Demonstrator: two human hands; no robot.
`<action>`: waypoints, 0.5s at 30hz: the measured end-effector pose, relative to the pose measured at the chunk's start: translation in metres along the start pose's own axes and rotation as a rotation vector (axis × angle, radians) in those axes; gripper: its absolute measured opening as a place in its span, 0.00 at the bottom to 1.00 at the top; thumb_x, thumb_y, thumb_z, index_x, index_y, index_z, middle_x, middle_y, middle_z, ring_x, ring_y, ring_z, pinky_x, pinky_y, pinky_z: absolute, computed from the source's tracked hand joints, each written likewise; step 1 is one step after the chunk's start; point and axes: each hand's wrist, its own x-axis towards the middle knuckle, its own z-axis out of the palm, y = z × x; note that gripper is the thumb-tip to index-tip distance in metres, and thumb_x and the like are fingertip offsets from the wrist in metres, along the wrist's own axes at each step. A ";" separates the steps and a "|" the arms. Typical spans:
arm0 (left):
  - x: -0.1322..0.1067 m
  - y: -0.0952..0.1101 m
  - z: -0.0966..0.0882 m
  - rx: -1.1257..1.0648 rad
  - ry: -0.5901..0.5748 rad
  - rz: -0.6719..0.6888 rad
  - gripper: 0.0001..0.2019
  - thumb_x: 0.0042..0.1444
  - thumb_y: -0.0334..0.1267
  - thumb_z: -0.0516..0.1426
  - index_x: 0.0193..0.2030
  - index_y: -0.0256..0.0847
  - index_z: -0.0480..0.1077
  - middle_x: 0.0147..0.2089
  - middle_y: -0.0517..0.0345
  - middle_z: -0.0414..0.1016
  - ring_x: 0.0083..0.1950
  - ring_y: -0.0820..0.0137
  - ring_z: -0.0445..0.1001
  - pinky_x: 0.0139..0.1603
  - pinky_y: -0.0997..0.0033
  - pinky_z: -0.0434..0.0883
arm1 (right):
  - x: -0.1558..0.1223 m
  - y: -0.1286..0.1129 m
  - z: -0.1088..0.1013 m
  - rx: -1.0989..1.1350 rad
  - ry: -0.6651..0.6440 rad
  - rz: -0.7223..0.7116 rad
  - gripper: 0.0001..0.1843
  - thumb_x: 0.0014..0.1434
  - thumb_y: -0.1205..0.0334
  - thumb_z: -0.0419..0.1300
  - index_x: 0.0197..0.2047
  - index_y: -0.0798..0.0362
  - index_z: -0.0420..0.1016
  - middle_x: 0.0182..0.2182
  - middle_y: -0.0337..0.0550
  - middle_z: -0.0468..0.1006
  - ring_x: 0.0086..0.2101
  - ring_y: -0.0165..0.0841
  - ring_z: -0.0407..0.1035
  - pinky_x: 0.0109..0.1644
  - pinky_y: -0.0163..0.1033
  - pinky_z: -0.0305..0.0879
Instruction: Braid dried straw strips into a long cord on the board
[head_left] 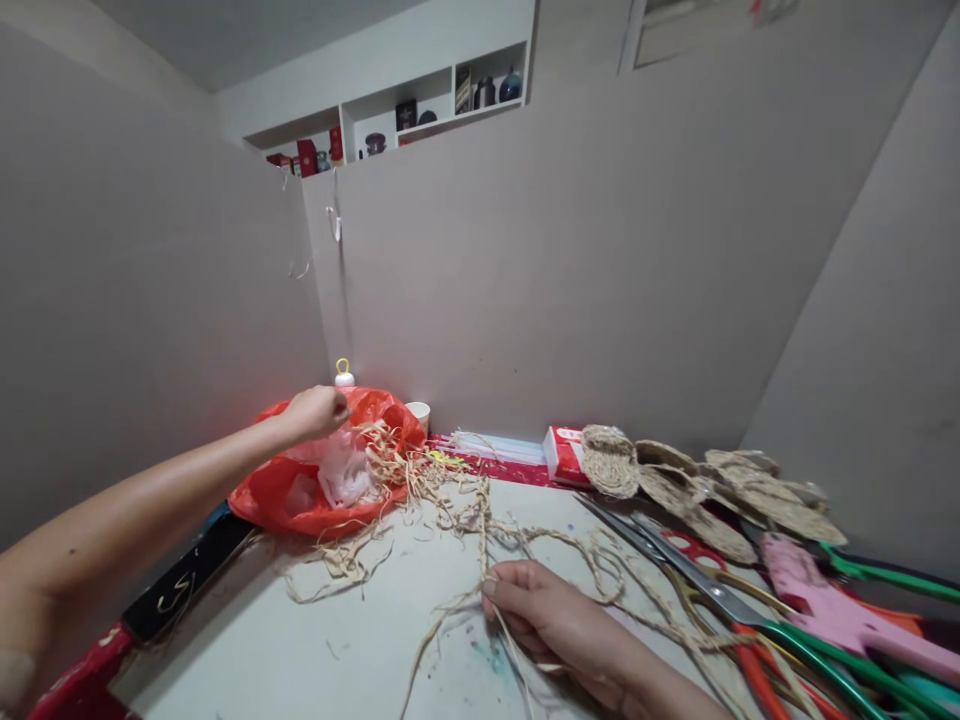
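Observation:
My right hand (534,610) pinches a straw braid (483,535) between thumb and fingers, low over the white tabletop (300,640). Loose strands fan out below the pinch, and the braid runs away from me toward the back. Over the red plastic bag (300,505) my left hand (319,410) is raised with its fingers curled closed; whatever they hold, if anything, is hidden. Dry straw strands (386,455) spill from the bag's opening beside a crumpled whitish plastic piece (345,470). More braid (577,545) loops across the table right of the pinched length.
To the right lie several scissors (712,590), a pink glue gun (810,590) and woven straw slippers (697,500). A red-and-white box (564,455) and pale sticks (499,447) sit at the back. A paper cup (418,413) stands behind the bag. Walls enclose the table.

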 end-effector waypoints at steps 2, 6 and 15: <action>0.000 0.005 0.002 0.031 0.064 -0.008 0.13 0.51 0.41 0.53 0.19 0.39 0.65 0.19 0.59 0.65 0.22 0.74 0.60 0.25 0.72 0.51 | 0.000 0.000 0.000 -0.008 0.011 0.002 0.14 0.51 0.52 0.57 0.23 0.54 0.66 0.10 0.24 0.49 0.13 0.20 0.36 0.19 0.33 0.29; 0.001 0.017 0.011 0.035 0.153 0.037 0.12 0.55 0.43 0.51 0.28 0.39 0.69 0.26 0.55 0.71 0.25 0.72 0.64 0.27 0.72 0.53 | 0.000 -0.001 0.000 0.001 -0.001 -0.012 0.14 0.52 0.52 0.58 0.23 0.54 0.66 0.09 0.24 0.49 0.13 0.21 0.36 0.19 0.34 0.29; -0.008 0.064 0.061 0.032 -0.056 0.433 0.08 0.56 0.35 0.50 0.35 0.40 0.71 0.36 0.55 0.74 0.33 0.71 0.70 0.34 0.73 0.61 | -0.002 -0.002 -0.001 0.019 -0.013 0.006 0.13 0.52 0.54 0.57 0.23 0.54 0.66 0.09 0.24 0.48 0.13 0.21 0.36 0.18 0.33 0.29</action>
